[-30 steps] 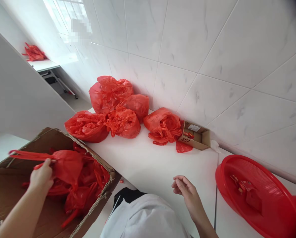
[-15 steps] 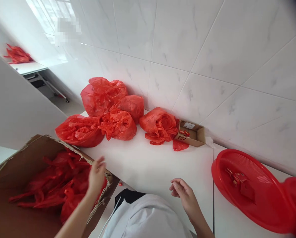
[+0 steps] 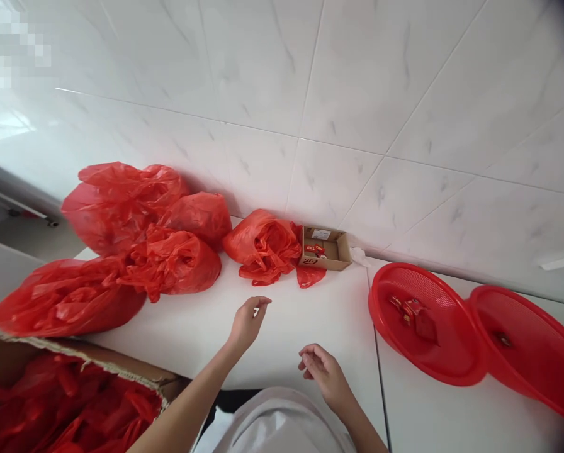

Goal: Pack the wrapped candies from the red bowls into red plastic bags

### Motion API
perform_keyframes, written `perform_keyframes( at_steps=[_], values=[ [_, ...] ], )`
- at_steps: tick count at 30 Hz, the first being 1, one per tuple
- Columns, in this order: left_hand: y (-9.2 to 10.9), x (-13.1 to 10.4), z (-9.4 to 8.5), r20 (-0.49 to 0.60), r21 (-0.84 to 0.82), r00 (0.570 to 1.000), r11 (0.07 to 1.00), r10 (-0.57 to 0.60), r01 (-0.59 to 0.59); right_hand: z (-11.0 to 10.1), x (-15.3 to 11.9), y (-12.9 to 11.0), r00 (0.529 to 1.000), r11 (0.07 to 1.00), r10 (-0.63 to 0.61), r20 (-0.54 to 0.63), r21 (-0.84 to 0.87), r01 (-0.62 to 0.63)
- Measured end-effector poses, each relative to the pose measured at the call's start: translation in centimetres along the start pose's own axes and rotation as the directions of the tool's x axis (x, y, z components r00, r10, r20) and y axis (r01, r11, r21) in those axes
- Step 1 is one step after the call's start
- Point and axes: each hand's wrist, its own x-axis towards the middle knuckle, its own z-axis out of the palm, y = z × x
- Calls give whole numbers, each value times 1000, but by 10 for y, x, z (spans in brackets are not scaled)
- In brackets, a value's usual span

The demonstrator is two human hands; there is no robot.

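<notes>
Above the white table (image 3: 272,340), my left hand (image 3: 248,321) is loosely bent, with a gap showing between thumb and forefinger and nothing seen in it. My right hand (image 3: 320,370) hovers to its right, closer to my body; its fingers are half curled and apart, and no object shows in them. Beyond my left hand lies a bunched red plastic bag (image 3: 263,242). Beside that bag stands a small cardboard box (image 3: 339,251) with red packets (image 3: 316,250) inside. A red bag corner (image 3: 311,275) sticks out under the box.
Several full red bags (image 3: 126,207) crowd the table's left end by the tiled wall (image 3: 244,145). At lower left is a large carton (image 3: 121,371) of red bags (image 3: 74,402). On the right, a red basket (image 3: 445,352) with small packets touches a second red basket (image 3: 537,365).
My left hand has moved right from beside the large carton to above the table. The view has turned right, bringing more of the second red basket into sight. My right hand stays over the table.
</notes>
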Motion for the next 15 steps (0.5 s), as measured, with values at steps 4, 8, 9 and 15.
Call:
perform_keyframes(
  at_steps=[4,8,9,15],
  values=[
    [15,21,27,33,-39,999,999,11,-9,-5,48,-19,989,975,-149,-3,-165,147],
    [16,10,42,29,-87,999,996,-32,34,-1,116,-53,948,867,-314,-40,-419,269],
    [13,4,41,23,-91,998,994,-52,54,0,133,-58,946,828,-323,-35,-495,264],
    [-19,-30,17,-19,-62,976,975,-217,215,9,201,-59,982,675,-185,29,-723,149]
  ],
)
